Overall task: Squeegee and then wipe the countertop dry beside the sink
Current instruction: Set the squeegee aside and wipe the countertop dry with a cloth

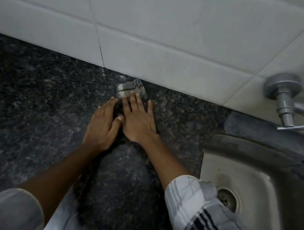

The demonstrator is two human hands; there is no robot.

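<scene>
Surface (38, 89): black, grey-speckled. Cloth (131, 88): grey with pale and dark stripes. Wall tiles (174, 24): white. Sleeve (203, 212): white, dark-striped. Sink (263, 181): dull silver.

Cloth (131, 89) on countertop (38, 94) against wall (155, 31), under both hands; sink (253, 171) right.

The rear wall (156, 22) is faced with large off-white tiles separated by thin grout lines; one dark vertical joint (99, 50) runs down to the tabletop's far edge. At the far right corner a second tiled wall (292, 59) meets the first at an angle. A metal tap fitting (283, 94) with a round flange is mounted on this wall. Lighting is dim and even, without hard shadows. No floor or window falls within the view.
</scene>
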